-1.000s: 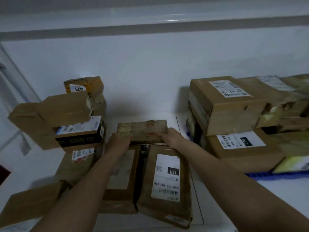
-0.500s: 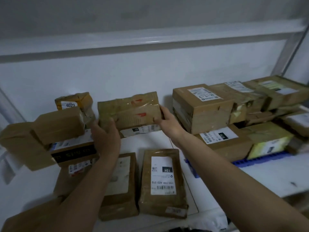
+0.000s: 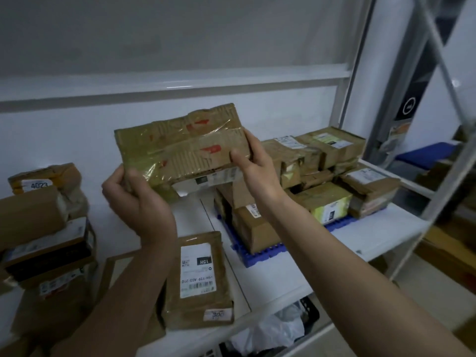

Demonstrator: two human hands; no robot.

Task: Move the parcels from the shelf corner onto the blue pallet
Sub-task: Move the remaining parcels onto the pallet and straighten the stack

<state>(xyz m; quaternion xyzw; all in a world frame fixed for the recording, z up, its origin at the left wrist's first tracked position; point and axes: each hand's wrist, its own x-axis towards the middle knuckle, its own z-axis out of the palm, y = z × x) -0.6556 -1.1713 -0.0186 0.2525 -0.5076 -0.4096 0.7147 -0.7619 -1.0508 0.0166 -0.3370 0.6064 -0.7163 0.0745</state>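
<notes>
A taped parcel (image 3: 180, 153) is held clear above the shelf (image 3: 373, 240), gripped at its ends by the left hand (image 3: 136, 199) and the right hand (image 3: 253, 166), fingers clamped on the cardboard. The glossy wrap could be judged slippery, so a slide from the grip is possible. The blue pallet (image 3: 265, 256), just to the right, is crowded with stacked boxes (image 3: 322, 163), and a careless placement could topple them. Open room is seen above the stack; the shelf's front edge and the metal upright (image 3: 360, 86) bound the path. More parcels remain at the left corner (image 3: 46, 243).
</notes>
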